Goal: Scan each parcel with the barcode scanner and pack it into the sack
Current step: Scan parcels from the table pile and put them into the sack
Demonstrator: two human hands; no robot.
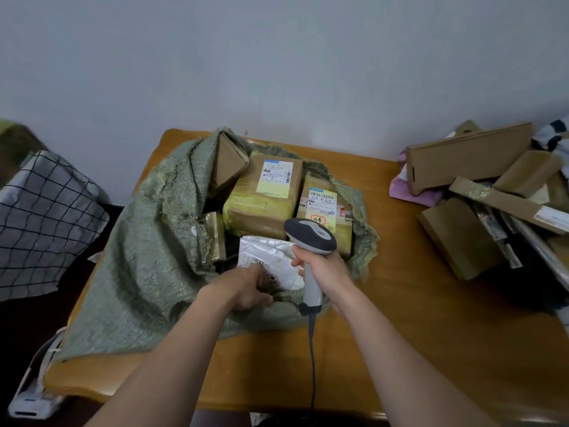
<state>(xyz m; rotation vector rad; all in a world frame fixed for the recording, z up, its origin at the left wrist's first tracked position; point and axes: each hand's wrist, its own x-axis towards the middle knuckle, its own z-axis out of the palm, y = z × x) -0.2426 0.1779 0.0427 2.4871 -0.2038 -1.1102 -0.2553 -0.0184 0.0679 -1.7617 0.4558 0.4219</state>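
So the green woven sack (147,257) is lying on the wooden counter (415,318), covering most of its left half, mouth wide open and facing up toward the back edge. Already a few parcels sitting inside: a big box with yellow tape (261,198) and a label on top, a second labelled box (323,201) touching its right side, plus a plain brown box (229,163) tilted on its corner toward the back of the opening. The white parcel (271,251), a soft plastic mailer with its barcode label facing up, is at the near side of the sack's mouth, right in front of those boxes. The left hand (243,286) has its fingers (255,269) curled down onto the near edge of that mailer, thumb tucked by the sack's rim, so it's pinching it. The right hand (323,269) is wrapped tight around the handle of the barcode scanner (311,234), head up and hovering just over the mailer's right side, with the cable (312,365) trailing back toward the front edge. Over at the counter's right edge there's a messy pile of cardboard boxes (462,161), well apart from the sack. A checked cloth (46,217) sits off past the left edge.
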